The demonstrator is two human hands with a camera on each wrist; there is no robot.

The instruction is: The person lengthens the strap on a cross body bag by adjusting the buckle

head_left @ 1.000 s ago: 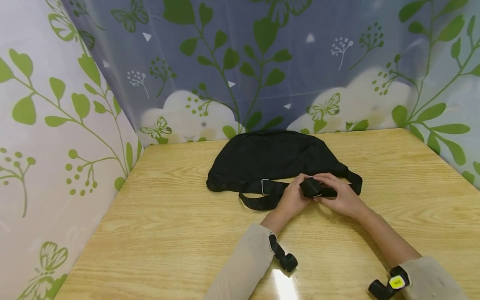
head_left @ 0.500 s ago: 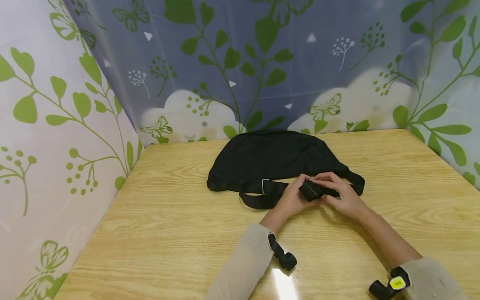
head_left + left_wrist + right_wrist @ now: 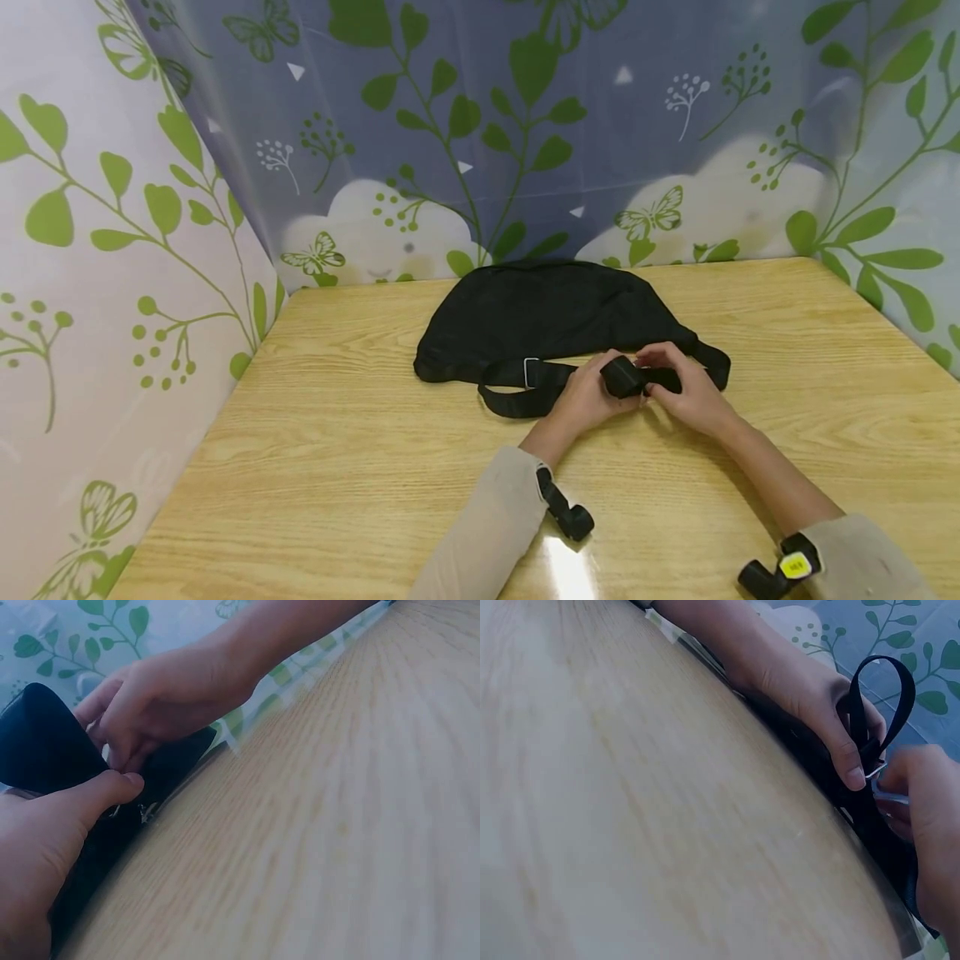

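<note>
A black fabric waist bag (image 3: 547,310) lies flat near the back of the table, its black strap (image 3: 517,404) loosely folded in front. My left hand (image 3: 587,398) grips the strap beside a raised strap loop (image 3: 622,377), thumb on top. Close on its right, my right hand (image 3: 693,398) pinches the strap with thumb and fingers. In the right wrist view the loop (image 3: 909,686) stands up above a small metal buckle (image 3: 875,772) between the two hands. Fingers partly cover that buckle. Another metal buckle (image 3: 531,372) sits on the strap farther left.
The wood-grain table (image 3: 337,467) spreads in front and to both sides. A patterned cloth backdrop (image 3: 420,125) stands right behind the bag. Each forearm carries a black strapped-on device, like the left one (image 3: 566,510).
My right hand has shifted slightly right, with its fingers drawn back from the loop, so more strap shows between the hands. The bag has stayed in place.
</note>
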